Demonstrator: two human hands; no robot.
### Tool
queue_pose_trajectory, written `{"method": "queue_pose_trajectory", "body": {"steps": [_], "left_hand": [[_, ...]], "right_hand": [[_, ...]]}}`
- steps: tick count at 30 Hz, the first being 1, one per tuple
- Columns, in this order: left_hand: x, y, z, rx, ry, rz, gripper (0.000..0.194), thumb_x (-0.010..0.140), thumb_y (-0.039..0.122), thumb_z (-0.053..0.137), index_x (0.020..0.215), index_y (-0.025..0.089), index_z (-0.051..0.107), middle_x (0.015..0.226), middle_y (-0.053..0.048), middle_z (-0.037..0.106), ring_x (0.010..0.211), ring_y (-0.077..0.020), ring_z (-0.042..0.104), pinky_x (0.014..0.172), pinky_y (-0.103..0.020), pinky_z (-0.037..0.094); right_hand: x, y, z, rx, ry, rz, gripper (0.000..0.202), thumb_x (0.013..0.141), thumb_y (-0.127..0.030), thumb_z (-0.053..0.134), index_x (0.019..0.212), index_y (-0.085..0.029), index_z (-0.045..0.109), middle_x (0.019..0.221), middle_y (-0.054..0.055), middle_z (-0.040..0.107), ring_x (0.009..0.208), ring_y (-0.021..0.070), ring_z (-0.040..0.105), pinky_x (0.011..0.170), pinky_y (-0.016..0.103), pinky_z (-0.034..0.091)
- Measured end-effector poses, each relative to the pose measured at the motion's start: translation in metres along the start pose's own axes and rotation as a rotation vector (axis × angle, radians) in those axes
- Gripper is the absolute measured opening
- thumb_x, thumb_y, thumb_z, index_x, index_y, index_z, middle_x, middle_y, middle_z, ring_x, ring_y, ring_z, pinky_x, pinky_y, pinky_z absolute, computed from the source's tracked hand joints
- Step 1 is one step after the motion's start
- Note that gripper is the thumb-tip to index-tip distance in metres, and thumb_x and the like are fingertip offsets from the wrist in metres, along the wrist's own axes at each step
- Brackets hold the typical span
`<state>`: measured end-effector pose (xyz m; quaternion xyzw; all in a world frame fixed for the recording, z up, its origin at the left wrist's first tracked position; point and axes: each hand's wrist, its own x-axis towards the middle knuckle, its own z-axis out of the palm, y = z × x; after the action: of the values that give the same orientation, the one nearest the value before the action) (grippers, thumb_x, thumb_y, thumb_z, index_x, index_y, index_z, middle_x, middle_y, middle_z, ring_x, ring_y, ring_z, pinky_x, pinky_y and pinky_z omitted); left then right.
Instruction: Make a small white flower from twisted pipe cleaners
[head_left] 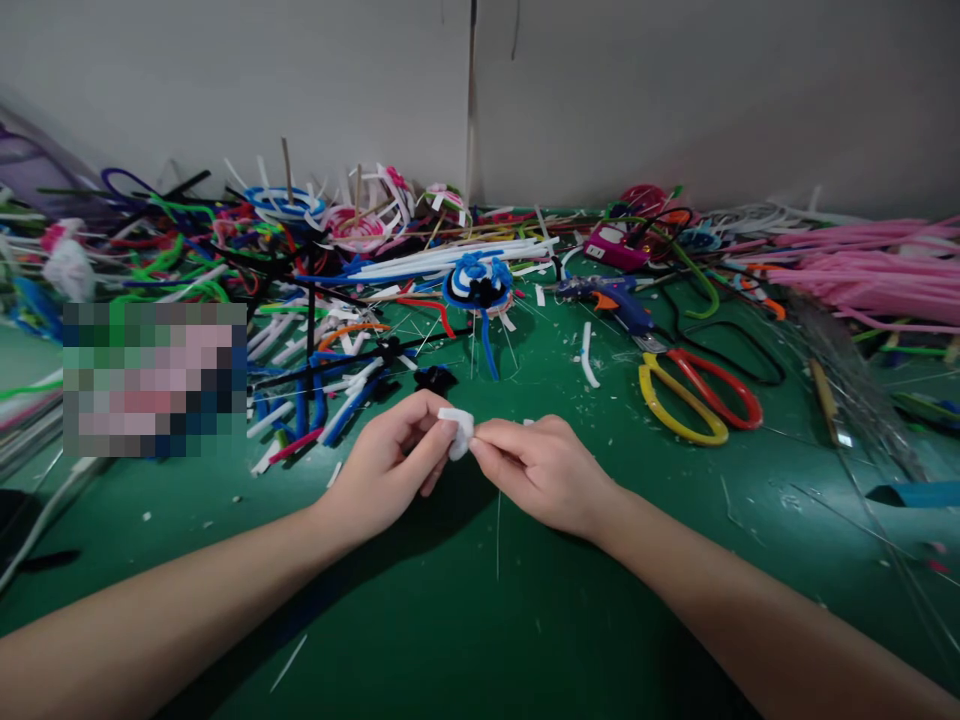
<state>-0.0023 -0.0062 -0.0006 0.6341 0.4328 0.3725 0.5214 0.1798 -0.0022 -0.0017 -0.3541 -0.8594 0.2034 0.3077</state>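
Fingertips of the left hand and right hand pinch a small white piece. Scissors lie at two o'clock.

L hand: holds small white fuzzy piece, betw. thumb & fingers. R hand: fingertips pinched at R edge of same piece. Both above green table.

Beyond hands: blue, white & black round fuzzy item, w/ blue stem twd. hands; black fuzzy piece nr. L hand; short white strip, bent.

R side: scissors, 1 yellow & 1 red handle, open; blue glue gun w/ orange trigger, just beyond; pink fuzzy sticks, bundled, far R.

L side: mixed-color. fuzzy sticks, heaped; pixelated patch, contents unclear. Back: grey wall.
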Motion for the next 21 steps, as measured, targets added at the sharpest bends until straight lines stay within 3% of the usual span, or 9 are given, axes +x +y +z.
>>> {"method": "queue_pose_trajectory", "body": {"steps": [6, 10, 17, 21], "left_hand": [[0.0018, -0.0008, -0.0010, -0.031, 0.049, -0.035, 0.021, 0.092, 0.029, 0.043, 0.074, 0.018, 0.047, 0.055, 0.007, 0.047, 0.039, -0.0051, 0.044, 0.041, -0.018, 0.034], [0.0061, -0.0013, -0.0022, -0.124, 0.101, -0.059, 0.026, 0.093, 0.026, 0.041, 0.068, 0.017, 0.044, 0.056, 0.006, 0.047, 0.039, -0.0040, 0.043, 0.042, -0.019, 0.034], [0.0078, 0.0000, -0.0022, -0.144, 0.032, -0.045, 0.016, 0.092, 0.028, 0.045, 0.080, 0.017, 0.048, 0.059, 0.006, 0.050, 0.040, -0.0051, 0.048, 0.043, -0.019, 0.037], [0.0074, -0.0018, -0.0032, -0.127, 0.030, -0.053, 0.013, 0.091, 0.028, 0.047, 0.083, 0.017, 0.049, 0.059, 0.006, 0.052, 0.039, -0.0049, 0.048, 0.041, -0.019, 0.037]], "right_hand": [[-0.0019, 0.0043, 0.0009, -0.055, 0.098, 0.009, 0.019, 0.091, -0.027, 0.046, 0.090, -0.015, 0.062, 0.053, -0.006, 0.050, 0.045, 0.0061, 0.041, 0.049, 0.019, 0.031], [-0.0018, 0.0068, 0.0012, -0.046, 0.152, 0.008, 0.016, 0.090, -0.024, 0.048, 0.087, -0.016, 0.061, 0.064, -0.003, 0.059, 0.052, 0.0061, 0.048, 0.053, 0.018, 0.034], [-0.0015, 0.0079, 0.0010, -0.108, 0.166, -0.030, 0.016, 0.091, -0.022, 0.047, 0.087, -0.017, 0.062, 0.072, 0.000, 0.064, 0.056, 0.0077, 0.053, 0.055, 0.020, 0.038], [-0.0013, 0.0087, -0.0001, -0.134, 0.232, -0.091, 0.028, 0.089, -0.021, 0.051, 0.116, -0.019, 0.054, 0.091, 0.003, 0.068, 0.074, 0.0107, 0.063, 0.064, 0.021, 0.047]]}}
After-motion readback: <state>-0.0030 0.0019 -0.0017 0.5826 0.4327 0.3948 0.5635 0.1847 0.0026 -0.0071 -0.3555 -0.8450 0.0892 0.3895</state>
